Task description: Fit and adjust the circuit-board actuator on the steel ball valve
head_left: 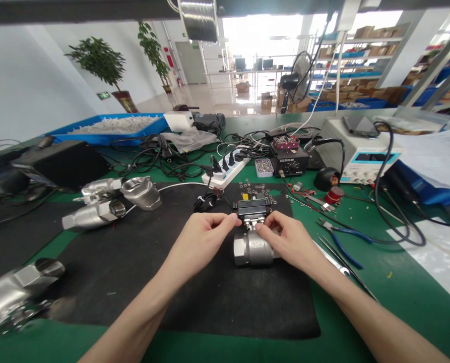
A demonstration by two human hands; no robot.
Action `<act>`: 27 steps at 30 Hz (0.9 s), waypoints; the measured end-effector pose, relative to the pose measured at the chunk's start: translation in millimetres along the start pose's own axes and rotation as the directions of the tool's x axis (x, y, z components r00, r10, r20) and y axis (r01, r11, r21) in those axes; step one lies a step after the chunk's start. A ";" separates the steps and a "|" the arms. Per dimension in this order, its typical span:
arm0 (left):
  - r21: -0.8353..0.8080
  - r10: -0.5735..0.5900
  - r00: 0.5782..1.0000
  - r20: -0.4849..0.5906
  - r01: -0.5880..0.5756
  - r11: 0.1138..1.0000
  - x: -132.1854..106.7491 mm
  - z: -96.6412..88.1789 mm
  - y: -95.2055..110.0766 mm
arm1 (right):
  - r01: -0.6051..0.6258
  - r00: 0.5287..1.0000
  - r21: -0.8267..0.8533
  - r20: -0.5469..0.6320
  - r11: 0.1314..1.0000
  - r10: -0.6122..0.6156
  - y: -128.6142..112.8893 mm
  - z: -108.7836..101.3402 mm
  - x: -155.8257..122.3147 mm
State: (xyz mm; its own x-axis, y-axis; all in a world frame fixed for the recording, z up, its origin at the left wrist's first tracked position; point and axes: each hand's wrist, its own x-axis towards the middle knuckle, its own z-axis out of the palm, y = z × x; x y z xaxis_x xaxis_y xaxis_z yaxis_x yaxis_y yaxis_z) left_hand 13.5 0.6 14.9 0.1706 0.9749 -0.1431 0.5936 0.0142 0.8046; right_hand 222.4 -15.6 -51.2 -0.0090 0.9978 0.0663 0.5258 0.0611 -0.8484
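Note:
A steel ball valve [253, 248] marked 304 lies on the black mat, with a black box-shaped actuator [252, 208] mounted above it on a metal bracket. My left hand [205, 234] is closed in a pinch at the left end of the bracket; whatever sits between thumb and finger is too small to name. On the other side, my right hand [291, 237] has its thumb and index finger closed at the bracket's right end, hiding what they grip. A yellow part [245, 196] shows on top of the actuator, and a coiled black cable [205, 201] lies to its left.
More steel valves [94, 214] lie on the left, one [24, 287] nearer me. Behind are loose nuts [247, 185], a power strip [227, 169] and a soldering station [291, 162]. Blue-handled cutters [345, 242], a wrench [334, 259] and a power supply [372, 156] are on the right.

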 end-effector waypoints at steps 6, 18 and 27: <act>0.015 0.071 0.988 0.135 -0.074 0.997 2.0 7.9 -4.8 | 0.033 0.996 -0.113 0.087 0.993 -0.023 -1.8 -7.9 -2.4; -0.138 -0.014 0.992 -0.125 -0.004 0.990 25.5 9.4 -27.1 | 0.182 0.961 -0.245 0.251 0.952 -0.119 4.8 -9.9 -13.6; -0.458 -0.096 0.981 0.167 0.163 0.874 25.9 16.3 -27.4 | 0.167 0.976 -0.098 0.160 0.981 -0.150 10.8 6.8 -20.4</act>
State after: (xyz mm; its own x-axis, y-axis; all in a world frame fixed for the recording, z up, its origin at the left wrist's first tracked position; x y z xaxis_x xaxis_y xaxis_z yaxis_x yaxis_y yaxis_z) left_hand 14.5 21.9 -20.3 0.2418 0.9182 -0.3139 0.1865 0.2734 0.9436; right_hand 222.5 -35.1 -65.2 -0.2238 0.9686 0.1078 0.5974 0.2237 -0.7701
